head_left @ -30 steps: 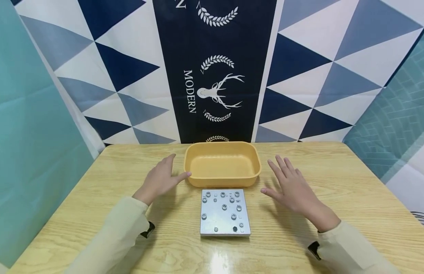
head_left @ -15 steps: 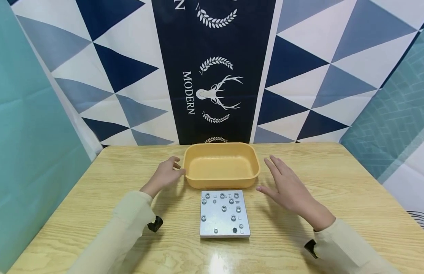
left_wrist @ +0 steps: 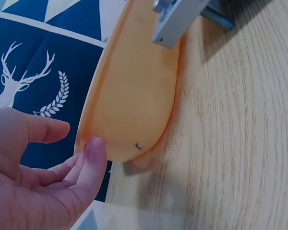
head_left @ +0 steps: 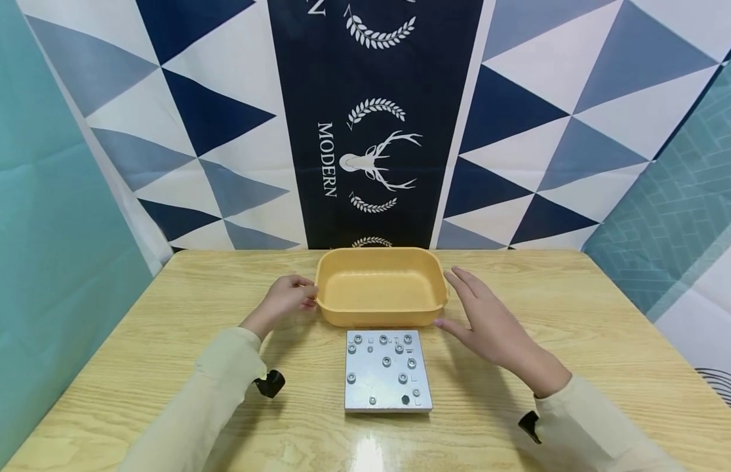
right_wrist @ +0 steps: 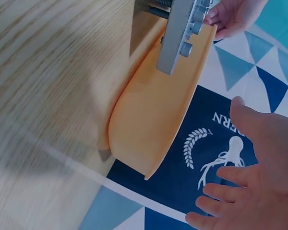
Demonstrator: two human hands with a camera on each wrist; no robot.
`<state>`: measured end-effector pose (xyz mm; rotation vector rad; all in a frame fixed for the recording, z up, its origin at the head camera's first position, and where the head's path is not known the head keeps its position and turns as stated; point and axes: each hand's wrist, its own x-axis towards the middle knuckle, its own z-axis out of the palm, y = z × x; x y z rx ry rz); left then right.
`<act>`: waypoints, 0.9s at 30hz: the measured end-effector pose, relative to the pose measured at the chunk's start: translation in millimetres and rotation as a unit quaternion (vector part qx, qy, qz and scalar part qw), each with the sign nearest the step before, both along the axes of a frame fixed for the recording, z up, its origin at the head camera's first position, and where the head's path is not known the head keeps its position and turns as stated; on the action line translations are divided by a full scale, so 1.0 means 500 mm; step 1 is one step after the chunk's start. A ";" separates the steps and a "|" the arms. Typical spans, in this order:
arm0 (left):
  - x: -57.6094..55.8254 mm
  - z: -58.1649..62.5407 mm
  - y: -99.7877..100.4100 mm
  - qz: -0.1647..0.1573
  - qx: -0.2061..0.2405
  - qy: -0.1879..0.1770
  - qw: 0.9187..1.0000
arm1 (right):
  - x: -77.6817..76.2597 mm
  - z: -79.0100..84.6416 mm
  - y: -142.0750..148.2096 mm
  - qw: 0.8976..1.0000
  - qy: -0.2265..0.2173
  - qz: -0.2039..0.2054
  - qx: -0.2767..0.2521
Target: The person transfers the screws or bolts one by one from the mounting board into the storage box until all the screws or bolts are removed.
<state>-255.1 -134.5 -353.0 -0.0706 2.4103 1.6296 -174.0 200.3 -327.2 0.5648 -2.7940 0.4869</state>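
A yellow plastic bin (head_left: 379, 318) stands at the back of the table, its inside bare. At its left end, my left hand (head_left: 282, 300) has its fingertips right at the rim; in the left wrist view, the thumb is apart from the fingers (left_wrist: 95, 151), which overlap the bin's end. My right hand (head_left: 492, 322) is beside the bin's right end, fingers spread and fairly straight, thumb pointing toward the front corner. In front of the bin is a square silver metal plate (head_left: 379, 380) with several socket-head bolts. In the right wrist view, this plate (right_wrist: 175, 38) stands raised on bolts or legs.
The wooden table (head_left: 164, 314) reaches back to a patterned cloth (head_left: 241, 131) close behind the bin. Teal sheets hang at the left (head_left: 58, 262) and right (head_left: 666, 236). A black strap piece (head_left: 271, 383) shows beneath the left sleeve.
My left hand has moved in to the bin's left rim, its fingers bending. My right hand has moved left, closer to the bin's right end. The bin and plate have stayed put.
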 end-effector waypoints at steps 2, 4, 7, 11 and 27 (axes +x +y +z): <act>-0.001 0.001 0.003 0.005 0.015 -0.009 1.000 | -0.002 0.000 -0.002 1.000 0.004 0.006 -0.002; -0.001 0.002 0.005 0.010 0.025 -0.018 0.999 | -0.003 0.001 -0.004 1.000 0.004 0.011 -0.002; -0.002 0.002 0.008 0.017 0.036 -0.030 0.999 | -0.004 0.004 -0.008 1.000 -0.004 0.014 0.000; -0.003 0.001 0.008 0.020 0.054 -0.044 0.997 | -0.003 0.008 -0.011 1.000 -0.012 0.016 0.001; -0.003 -0.004 0.008 0.033 0.092 -0.067 0.993 | -0.002 0.005 -0.027 0.997 0.019 0.071 0.006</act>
